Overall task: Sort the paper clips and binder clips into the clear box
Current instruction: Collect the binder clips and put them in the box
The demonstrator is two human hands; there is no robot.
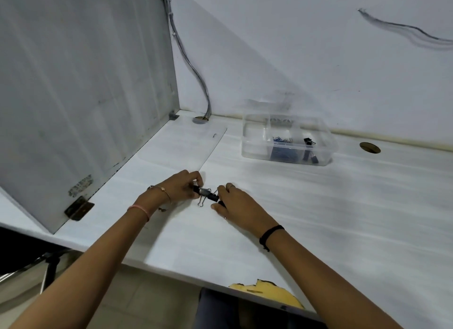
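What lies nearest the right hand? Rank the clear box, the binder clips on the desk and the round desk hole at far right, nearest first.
1. binder clips: at the right hand's fingertips.
2. clear box: beyond, by the wall.
3. round desk hole: far right, farthest.

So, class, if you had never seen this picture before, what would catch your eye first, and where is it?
First, the two hands meeting at the middle of the white desk: the left hand and right hand both grip linked black binder clips. Next, the clear box near the back wall, with blue paper clips in one compartment and black clips beside them. A chipped yellow patch marks the desk's near edge.
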